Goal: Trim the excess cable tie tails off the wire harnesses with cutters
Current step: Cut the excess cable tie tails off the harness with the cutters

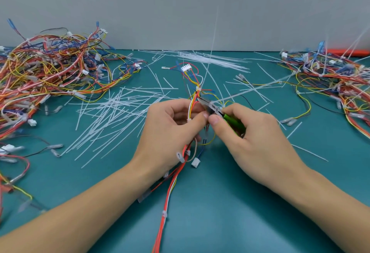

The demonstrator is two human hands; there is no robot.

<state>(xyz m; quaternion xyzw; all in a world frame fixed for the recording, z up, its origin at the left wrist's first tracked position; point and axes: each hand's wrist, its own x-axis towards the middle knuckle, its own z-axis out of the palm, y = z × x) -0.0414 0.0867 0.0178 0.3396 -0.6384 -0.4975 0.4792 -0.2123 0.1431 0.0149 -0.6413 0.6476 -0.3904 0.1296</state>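
My left hand [172, 128] grips a wire harness [172, 188] of red, yellow and white wires at the middle of the green table. A white cable tie head [198, 89] sits on the harness just above my fingers, and its long thin tail [212, 38] stands upward. My right hand [252, 138] holds green-handled cutters [232, 119]. Their jaws [206, 102] point up-left, close beside the harness below the tie head. A white connector [185, 68] ends the harness farther back.
A big pile of harnesses [46, 70] fills the left side, and another pile [336, 80] lies at the right. Several cut white tie tails [118, 116] are scattered over the green mat [220, 202]. A bundle of ties [208, 59] lies near the grey back wall.
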